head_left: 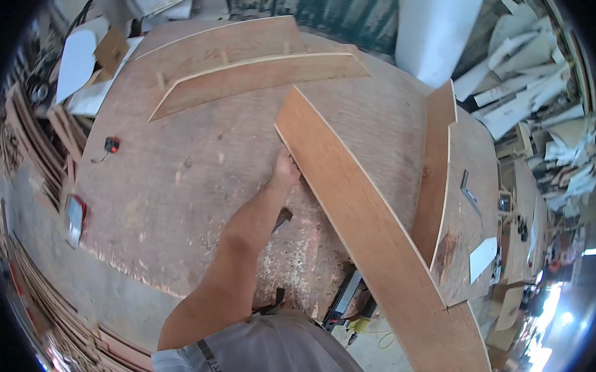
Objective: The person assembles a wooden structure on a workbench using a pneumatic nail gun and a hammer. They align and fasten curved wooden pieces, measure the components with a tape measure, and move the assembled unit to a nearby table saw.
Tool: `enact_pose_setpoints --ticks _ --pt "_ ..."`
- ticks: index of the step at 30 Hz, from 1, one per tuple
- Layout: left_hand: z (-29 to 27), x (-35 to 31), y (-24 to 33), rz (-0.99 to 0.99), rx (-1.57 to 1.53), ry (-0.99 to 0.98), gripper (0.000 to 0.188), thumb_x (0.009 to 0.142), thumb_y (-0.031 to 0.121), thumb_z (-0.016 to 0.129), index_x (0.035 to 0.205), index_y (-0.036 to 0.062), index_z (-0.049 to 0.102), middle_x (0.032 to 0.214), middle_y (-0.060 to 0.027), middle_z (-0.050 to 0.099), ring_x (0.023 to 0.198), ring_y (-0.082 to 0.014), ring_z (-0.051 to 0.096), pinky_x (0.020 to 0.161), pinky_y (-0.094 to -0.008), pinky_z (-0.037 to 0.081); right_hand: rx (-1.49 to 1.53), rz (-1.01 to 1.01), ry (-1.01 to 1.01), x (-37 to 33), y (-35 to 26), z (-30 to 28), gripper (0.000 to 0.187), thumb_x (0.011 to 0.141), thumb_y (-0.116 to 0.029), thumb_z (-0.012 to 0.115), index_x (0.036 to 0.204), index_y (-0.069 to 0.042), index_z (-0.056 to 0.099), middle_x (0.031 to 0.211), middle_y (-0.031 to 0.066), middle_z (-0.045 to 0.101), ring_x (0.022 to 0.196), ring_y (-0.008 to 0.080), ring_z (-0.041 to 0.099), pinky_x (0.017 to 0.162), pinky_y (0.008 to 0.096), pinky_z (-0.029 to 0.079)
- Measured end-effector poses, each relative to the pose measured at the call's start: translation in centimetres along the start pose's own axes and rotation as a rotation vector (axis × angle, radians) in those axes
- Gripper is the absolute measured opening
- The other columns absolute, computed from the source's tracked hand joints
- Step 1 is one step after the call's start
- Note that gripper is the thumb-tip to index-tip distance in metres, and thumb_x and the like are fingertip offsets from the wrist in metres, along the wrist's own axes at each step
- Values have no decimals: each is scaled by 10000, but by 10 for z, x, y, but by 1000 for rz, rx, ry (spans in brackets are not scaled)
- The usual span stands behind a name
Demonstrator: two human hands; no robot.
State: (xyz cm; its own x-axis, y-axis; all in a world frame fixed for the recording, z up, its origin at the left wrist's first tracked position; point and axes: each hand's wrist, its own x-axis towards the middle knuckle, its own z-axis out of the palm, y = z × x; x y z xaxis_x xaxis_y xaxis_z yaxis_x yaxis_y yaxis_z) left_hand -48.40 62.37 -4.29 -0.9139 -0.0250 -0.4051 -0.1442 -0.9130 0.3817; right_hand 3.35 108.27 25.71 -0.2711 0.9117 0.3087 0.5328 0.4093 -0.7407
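Observation:
My left hand (286, 168) is closed on the left edge of a long plywood board (369, 216), near its far end. The board slants from mid-table down to the lower right, and its near end has a notch in the right edge. My right hand is out of sight. A dark hammer-like head (283, 218) lies beside my left forearm, partly hidden by it. Close to my body, a black nail gun (345, 297) lies at the table's near edge, partly covered by the board.
Two curved plywood pieces (260, 78) with small blocks between them stand at the far side of the worktable (153, 212). Another board (434, 173) stands on edge at right, near a metal square (468, 188) and white sheet (482, 259). A tape measure (112, 144) lies left.

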Motion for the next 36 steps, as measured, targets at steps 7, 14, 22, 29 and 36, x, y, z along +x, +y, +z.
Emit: enact_pose_setpoints --ticks 7,14,22,29,36 --pt "-38 -155 154 83 -20 170 795 976 546 453 1523 47 163 1502 -178 342 1385 -324 335 1121 -451 315 -125 -455 -76 107 -43 6 590 1000 -402 429 1350 72 463 1341 188 525 1184 285 521 1005 398 419" --pt "-49 -262 310 1436 1656 202 560 863 391 659 1295 67 508 1254 -116 586 1093 -313 576 1127 -447 302 -143 -846 -83 199 -141 0 546 1012 -363 421 1368 48 471 1367 171 524 1219 261 515 1034 377 404" --pt "-94 -248 360 696 1926 25 469 776 464 706 789 -2 653 692 -207 609 668 -347 618 679 -446 464 -35 -867 -308 118 -402 134 543 984 -374 533 1364 13 516 1367 133 560 1133 196 584 970 284 433" --pt "-118 -315 353 376 1873 584 681 825 631 614 655 -27 651 584 -191 566 536 -224 512 572 -428 440 484 -1032 -595 -167 -341 245 276 945 -270 581 957 -7 664 835 166 676 737 263 653 662 371 499" --pt "-93 -321 305 122 2022 741 802 842 731 475 927 -29 717 912 -281 685 958 -416 663 873 -448 492 290 246 -1409 -398 -64 350 260 909 -279 671 860 -36 592 651 23 600 518 101 532 482 279 431"
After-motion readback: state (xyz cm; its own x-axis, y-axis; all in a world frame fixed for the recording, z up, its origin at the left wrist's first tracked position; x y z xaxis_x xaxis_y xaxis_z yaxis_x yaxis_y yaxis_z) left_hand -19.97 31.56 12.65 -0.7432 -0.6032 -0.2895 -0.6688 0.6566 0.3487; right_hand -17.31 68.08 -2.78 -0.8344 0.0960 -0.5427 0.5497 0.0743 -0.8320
